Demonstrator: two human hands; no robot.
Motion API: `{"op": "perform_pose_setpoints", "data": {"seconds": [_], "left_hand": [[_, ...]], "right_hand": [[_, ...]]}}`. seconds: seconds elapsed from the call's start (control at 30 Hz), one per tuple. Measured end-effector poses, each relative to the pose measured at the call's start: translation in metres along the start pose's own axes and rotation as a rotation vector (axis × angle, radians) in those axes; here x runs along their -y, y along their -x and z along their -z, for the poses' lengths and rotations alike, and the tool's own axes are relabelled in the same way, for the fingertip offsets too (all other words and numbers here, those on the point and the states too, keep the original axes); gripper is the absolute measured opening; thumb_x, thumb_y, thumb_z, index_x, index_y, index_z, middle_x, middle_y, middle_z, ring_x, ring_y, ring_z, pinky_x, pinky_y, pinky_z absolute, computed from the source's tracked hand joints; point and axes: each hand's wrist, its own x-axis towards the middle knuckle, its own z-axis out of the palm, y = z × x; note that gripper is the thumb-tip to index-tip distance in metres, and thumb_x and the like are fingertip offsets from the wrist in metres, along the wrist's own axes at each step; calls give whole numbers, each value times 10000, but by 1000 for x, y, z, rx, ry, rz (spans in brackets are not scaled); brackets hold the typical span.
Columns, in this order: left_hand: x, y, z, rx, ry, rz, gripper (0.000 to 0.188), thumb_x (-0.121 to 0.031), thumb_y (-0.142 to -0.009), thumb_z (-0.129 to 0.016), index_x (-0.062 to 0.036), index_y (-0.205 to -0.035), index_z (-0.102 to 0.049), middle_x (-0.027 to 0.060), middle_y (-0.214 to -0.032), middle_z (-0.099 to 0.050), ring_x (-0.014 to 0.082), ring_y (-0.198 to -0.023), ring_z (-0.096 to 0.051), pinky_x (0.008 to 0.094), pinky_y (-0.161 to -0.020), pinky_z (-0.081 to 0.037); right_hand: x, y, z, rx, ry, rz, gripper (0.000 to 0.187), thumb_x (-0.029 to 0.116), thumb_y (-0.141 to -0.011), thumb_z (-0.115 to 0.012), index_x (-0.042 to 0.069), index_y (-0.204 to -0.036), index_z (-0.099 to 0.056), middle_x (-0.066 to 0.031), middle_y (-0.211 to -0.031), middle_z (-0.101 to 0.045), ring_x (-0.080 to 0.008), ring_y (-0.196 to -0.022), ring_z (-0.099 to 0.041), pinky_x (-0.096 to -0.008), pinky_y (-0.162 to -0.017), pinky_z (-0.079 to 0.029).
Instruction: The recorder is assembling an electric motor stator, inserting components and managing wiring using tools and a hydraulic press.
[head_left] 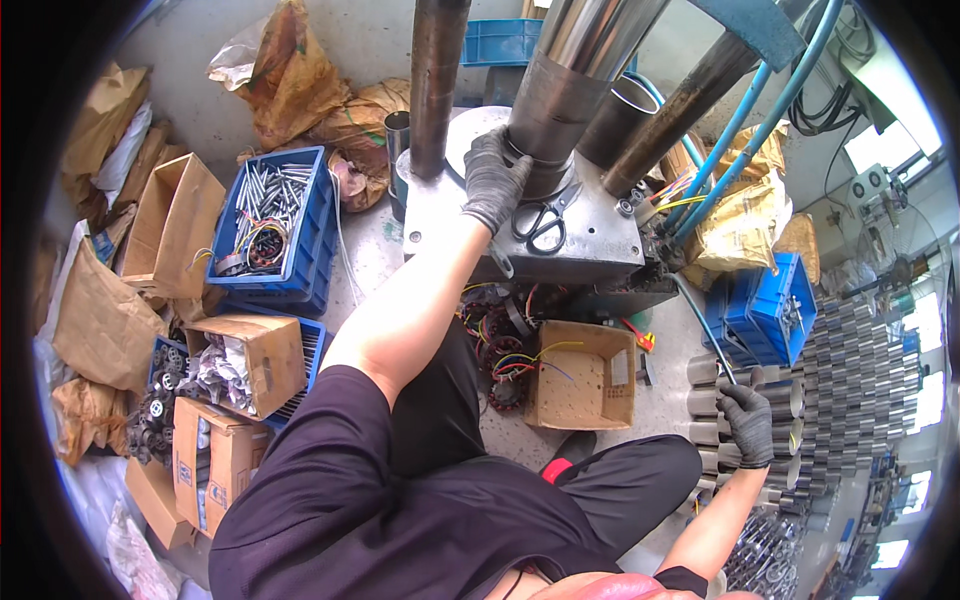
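My left hand (pixel 493 180), in a grey glove, is wrapped against the side of a dark metal cylinder (pixel 548 120) standing on the grey press table (pixel 590 250). A polished steel ram (pixel 590 35) sits right above that cylinder. My right hand (pixel 748 420), also gloved, is closed on a grey metal tube (pixel 710 372) among several like tubes lying on the floor at my right. Black scissors (pixel 545 222) lie on the table just right of my left hand.
Steel columns (pixel 435 80) and blue hoses (pixel 745 120) rise from the press. A blue crate of metal rods (pixel 270 215) stands at left, with cardboard boxes (pixel 250 360) and paper sacks. An open cardboard box (pixel 585 375) and wound stators (pixel 500 350) lie in front. Rows of tubes (pixel 860 370) stack at right.
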Motion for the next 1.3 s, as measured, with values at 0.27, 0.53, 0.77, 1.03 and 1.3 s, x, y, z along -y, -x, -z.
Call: {"op": "perform_pose_setpoints", "data": {"seconds": [0.27, 0.53, 0.77, 1.03, 1.3], "left_hand": [[5, 0, -3, -7, 35, -11, 623, -210, -807, -804, -48, -1365, -579, 205, -1285, -606, 384, -1208, -565, 486, -1085, -426], [7, 0, -4, -50, 3, -49, 630, -169, -787, -821, -2, -1349, -590, 210, -1250, -641, 344, -1180, -609, 437, -1065, -468], [5, 0, -4, -33, 27, -43, 620, -214, -801, -792, -55, -1362, -579, 212, -1279, -608, 385, -1207, -568, 484, -1082, -429], [6, 0, -4, -37, -12, -44, 640, -196, -794, -814, 0, -1358, -583, 212, -1261, -631, 350, -1196, -596, 443, -1069, -462], [4, 0, -2, -27, -21, -34, 628, -214, -797, -806, -31, -1357, -588, 212, -1274, -616, 366, -1206, -579, 463, -1078, -445]], "right_hand": [[-17, -4, 3, 12, -9, 66, 162, -34, -887, -612, -37, -1003, -725, -111, -868, -740, -159, -810, -700, -294, -757, -535], [-15, -6, -1, -27, 53, 84, 127, 0, -872, -668, -39, -981, -721, -100, -816, -714, -159, -767, -684, -304, -722, -533], [-25, -5, 0, -80, 56, 95, 129, 16, -864, -683, -30, -978, -724, -101, -813, -706, -157, -729, -648, -316, -704, -522], [-26, -6, -4, -115, 44, 105, 121, -4, -856, -673, -34, -964, -719, -102, -796, -688, -163, -726, -624, -315, -721, -513], [-8, -2, -7, -137, 47, 77, 104, -32, -852, -657, -37, -943, -708, -67, -771, -660, -141, -714, -598, -295, -721, -505]]}}
